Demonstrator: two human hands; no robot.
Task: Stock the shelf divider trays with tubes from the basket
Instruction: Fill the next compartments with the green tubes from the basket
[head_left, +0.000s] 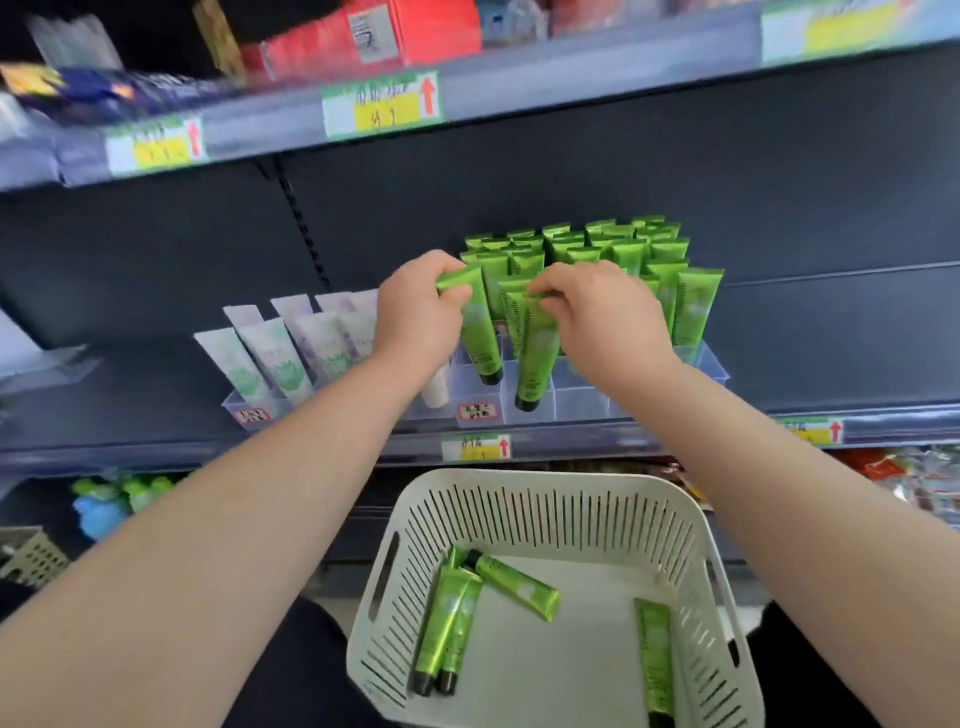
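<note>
A: Hands, quick?
B: Left hand (421, 306) pinches the crimped top of a green tube (478, 332) between thumb and fingertips. Right hand (597, 312) pinches the top of a second green tube (535, 358) the same way.
A: Where are those tubes?
B: Both caps down, at the front row of the clear divider tray (571, 400). Which compartment, cannot tell. Standing green tubes (597, 244) fill the rows behind.
A: Basket?
B: White slotted basket (519, 499) sits below the shelf with 4 tubes lying flat: a pair side by side (441, 623) at left, a diagonal tube (519, 584) touching them, and a lone tube (654, 654) by the right wall.
A: Anything else?
B: Neighbouring tray (244, 410) at left holds pale tubes (280, 358), leaning.
</note>
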